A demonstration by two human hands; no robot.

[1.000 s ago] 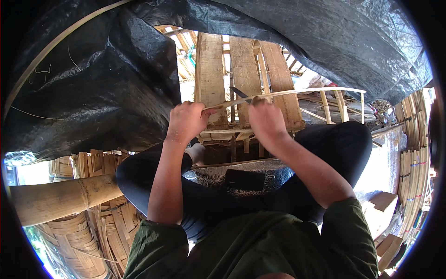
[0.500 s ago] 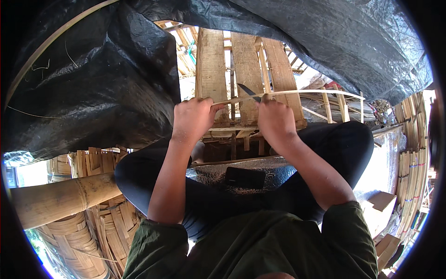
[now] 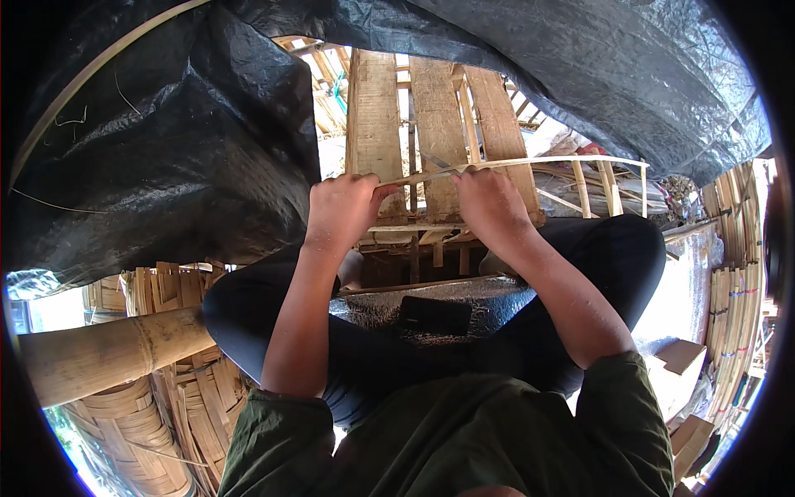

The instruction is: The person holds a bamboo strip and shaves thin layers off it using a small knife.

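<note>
- A thin, pale bamboo strip (image 3: 517, 162) is held above the near edge of a slatted plank bench (image 3: 439, 124), reaching out past the bench's right edge
- The strip's long axis runs left to right, crosswise to the planks; one end points into the left fist, the other out to the right in a shallow arch
- A slim knife (image 3: 439, 161) meets the strip between the fists, its tip aimed toward the bench's far left corner
- The left hand (image 3: 341, 203) is closed around the strip's left end; the right hand (image 3: 494, 203) is closed on the knife, its handle hidden, with the strip passing at its thumb
- Likely risk: a knot or a hard push could make the blade skip along the strip into the left thumb
- Too steep a blade angle could bite deep and split the strip; its long right end, bending freely, might catch on the upright sticks (image 3: 609, 186) beyond the bench's right edge
- Nearer the body, crossed legs in dark trousers (image 3: 609, 248) frame a flat black object (image 3: 435, 316) on silvery sheeting (image 3: 364, 313)
</note>
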